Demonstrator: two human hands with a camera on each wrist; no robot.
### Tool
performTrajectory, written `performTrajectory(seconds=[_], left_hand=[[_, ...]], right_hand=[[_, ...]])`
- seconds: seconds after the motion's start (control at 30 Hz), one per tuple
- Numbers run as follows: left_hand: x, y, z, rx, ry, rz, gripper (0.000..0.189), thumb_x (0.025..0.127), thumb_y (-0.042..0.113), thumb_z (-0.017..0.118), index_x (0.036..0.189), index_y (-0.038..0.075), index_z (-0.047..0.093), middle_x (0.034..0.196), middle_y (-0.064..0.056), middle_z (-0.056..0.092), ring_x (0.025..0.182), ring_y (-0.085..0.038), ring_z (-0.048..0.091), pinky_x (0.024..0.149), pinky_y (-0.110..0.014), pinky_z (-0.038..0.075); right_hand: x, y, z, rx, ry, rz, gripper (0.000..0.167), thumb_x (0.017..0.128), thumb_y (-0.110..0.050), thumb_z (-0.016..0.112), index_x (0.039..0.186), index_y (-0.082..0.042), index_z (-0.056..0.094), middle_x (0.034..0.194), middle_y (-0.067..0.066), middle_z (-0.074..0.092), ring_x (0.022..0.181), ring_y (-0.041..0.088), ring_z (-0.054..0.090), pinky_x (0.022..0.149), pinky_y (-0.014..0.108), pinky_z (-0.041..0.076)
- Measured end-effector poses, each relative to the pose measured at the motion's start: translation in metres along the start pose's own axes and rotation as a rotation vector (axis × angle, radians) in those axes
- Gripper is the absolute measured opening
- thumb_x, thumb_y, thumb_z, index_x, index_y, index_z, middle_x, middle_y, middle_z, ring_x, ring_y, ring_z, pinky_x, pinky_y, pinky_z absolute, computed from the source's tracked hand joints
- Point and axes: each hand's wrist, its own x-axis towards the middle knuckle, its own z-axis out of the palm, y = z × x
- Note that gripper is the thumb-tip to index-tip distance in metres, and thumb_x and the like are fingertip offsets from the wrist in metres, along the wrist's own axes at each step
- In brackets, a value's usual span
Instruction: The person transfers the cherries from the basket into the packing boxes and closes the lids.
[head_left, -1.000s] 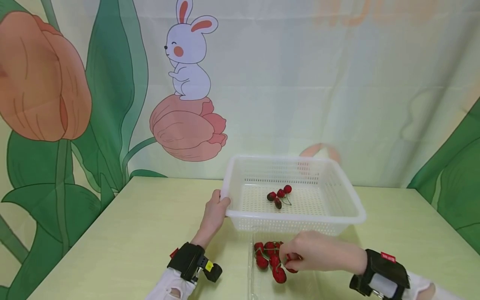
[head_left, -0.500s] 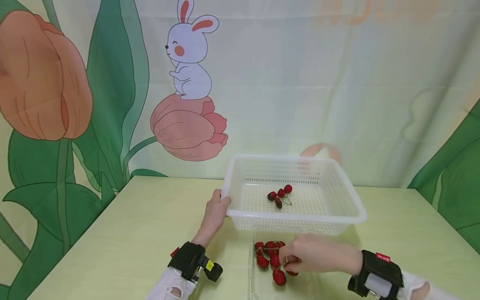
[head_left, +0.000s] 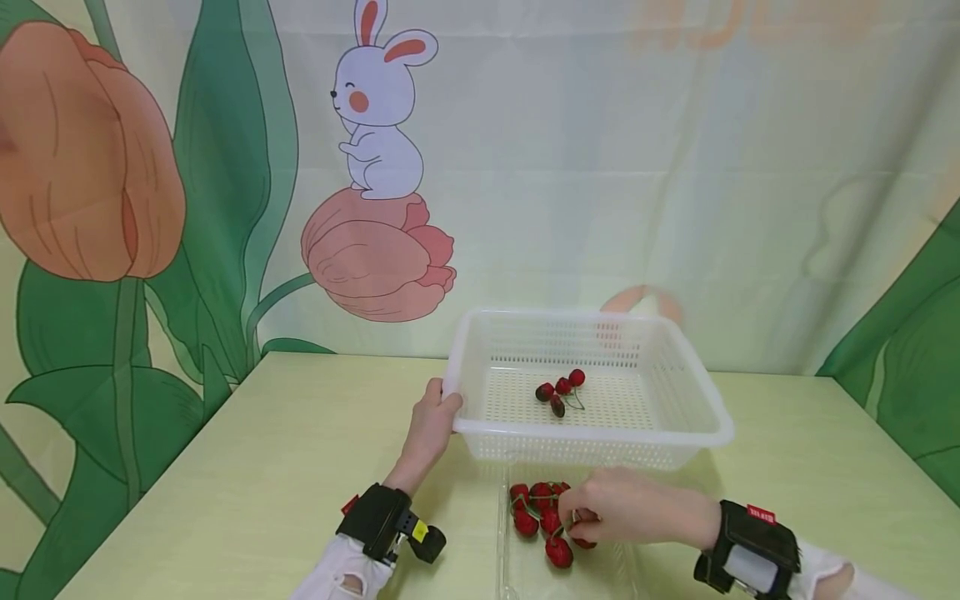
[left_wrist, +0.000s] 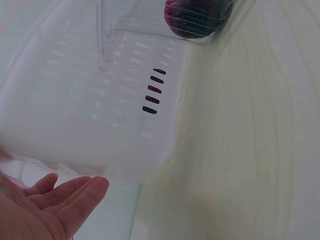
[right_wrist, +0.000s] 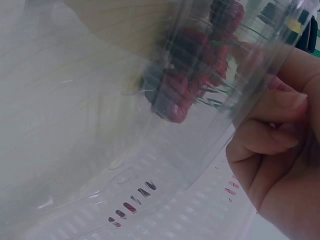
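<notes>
My left hand (head_left: 429, 425) grips the left end of a white perforated plastic basket (head_left: 592, 433). In the left wrist view that hand's fingers (left_wrist: 82, 200) lie extended under the basket's edge. Several dark red cherries, one of them the lone cherry (head_left: 557, 407), rest on the basket floor. In front stands a clear plastic box (head_left: 536, 583) with more cherries on green stems, such as the front cherry (head_left: 558, 552). My right hand (head_left: 633, 507) reaches into the box with fingers curled, pinching a cherry (head_left: 585, 543) at its right side. The fingertips' contact is partly hidden.
Basket and box stand close together on a pale yellow table (head_left: 262, 475). Behind the table's far edge hangs a printed curtain (head_left: 540, 167) with a rabbit and tulips. A black wrist camera (head_left: 427, 543) sticks out from the left wrist near the box.
My right hand and wrist have shifted slightly left over the box, and the front cherry moved a little as the fingers worked among the fruit. The left hand and basket have stayed put.
</notes>
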Motion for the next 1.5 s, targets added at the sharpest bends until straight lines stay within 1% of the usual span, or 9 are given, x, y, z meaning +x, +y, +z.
performTrajectory(seconds=[0.27,0.6,0.73,0.87,1.0,1.1,1.23,1.33,1.5], left_hand=[[0.000,0.000,0.000,0.008,0.001,0.000,0.038,0.096,0.016,0.043,0.125,-0.009,0.048,0.127,-0.031,0.062,0.102,-0.036,0.063,0.075,-0.032,0.050],[0.000,-0.001,0.001,0.013,0.008,-0.002,0.038,0.096,0.016,0.044,0.124,-0.008,0.049,0.126,-0.030,0.063,0.102,-0.034,0.063,0.076,-0.033,0.052],[0.000,0.000,0.001,0.012,0.007,-0.004,0.037,0.096,0.016,0.044,0.124,-0.008,0.049,0.126,-0.030,0.063,0.101,-0.034,0.063,0.075,-0.032,0.051],[0.000,0.000,0.001,0.005,0.005,-0.007,0.036,0.096,0.016,0.044,0.123,-0.008,0.049,0.126,-0.031,0.063,0.103,-0.035,0.063,0.076,-0.033,0.052],[0.000,0.000,0.001,-0.008,0.001,-0.009,0.036,0.097,0.016,0.045,0.124,-0.008,0.049,0.128,-0.031,0.062,0.106,-0.037,0.063,0.078,-0.035,0.053],[0.000,0.000,0.001,-0.010,-0.001,-0.007,0.037,0.097,0.016,0.045,0.125,-0.008,0.048,0.128,-0.031,0.061,0.107,-0.037,0.062,0.079,-0.036,0.054],[0.001,0.000,0.001,-0.004,-0.001,-0.007,0.036,0.097,0.016,0.045,0.124,-0.008,0.049,0.128,-0.030,0.062,0.106,-0.036,0.062,0.078,-0.035,0.053],[0.001,0.000,0.001,0.008,0.000,-0.005,0.036,0.097,0.016,0.045,0.124,-0.008,0.049,0.128,-0.031,0.062,0.106,-0.036,0.062,0.078,-0.035,0.053],[0.000,0.000,0.001,0.012,0.000,-0.005,0.037,0.097,0.016,0.044,0.124,-0.008,0.049,0.128,-0.031,0.062,0.106,-0.036,0.063,0.078,-0.035,0.053]], right_hand=[[0.000,0.001,0.000,-0.026,0.013,0.000,0.009,0.091,-0.012,0.075,0.087,-0.019,0.072,0.061,-0.017,0.047,0.058,-0.011,0.035,0.055,0.010,0.032],[-0.002,-0.002,-0.005,-0.011,0.025,0.049,0.008,0.094,-0.013,0.073,0.099,-0.018,0.070,0.063,-0.016,0.051,0.059,-0.008,0.038,0.058,0.013,0.037],[-0.004,-0.003,-0.009,-0.009,0.058,0.017,0.009,0.094,-0.010,0.073,0.099,-0.018,0.070,0.062,-0.015,0.051,0.058,-0.009,0.036,0.057,0.012,0.036],[-0.004,-0.005,-0.014,-0.011,0.124,-0.048,0.009,0.092,-0.007,0.073,0.096,-0.016,0.070,0.062,-0.013,0.054,0.058,-0.011,0.035,0.056,0.010,0.035],[-0.003,-0.009,-0.024,-0.038,0.194,-0.078,0.011,0.092,-0.006,0.073,0.093,-0.016,0.071,0.061,-0.013,0.052,0.060,-0.011,0.032,0.057,0.010,0.033],[-0.003,-0.010,-0.035,-0.054,0.224,-0.066,0.012,0.092,-0.006,0.073,0.094,-0.018,0.071,0.061,-0.014,0.049,0.059,-0.010,0.031,0.058,0.012,0.034],[-0.006,-0.008,-0.052,-0.037,0.240,-0.016,0.012,0.094,-0.006,0.070,0.096,-0.018,0.071,0.060,-0.015,0.045,0.058,-0.009,0.032,0.058,0.015,0.035],[-0.008,-0.001,-0.065,-0.019,0.273,0.017,0.011,0.095,-0.005,0.070,0.096,-0.016,0.071,0.065,-0.015,0.050,0.061,-0.008,0.039,0.059,0.017,0.039],[-0.015,0.017,-0.085,-0.042,0.361,0.082,0.009,0.095,-0.006,0.071,0.096,-0.015,0.071,0.081,-0.013,0.064,0.072,-0.004,0.052,0.067,0.024,0.049]])
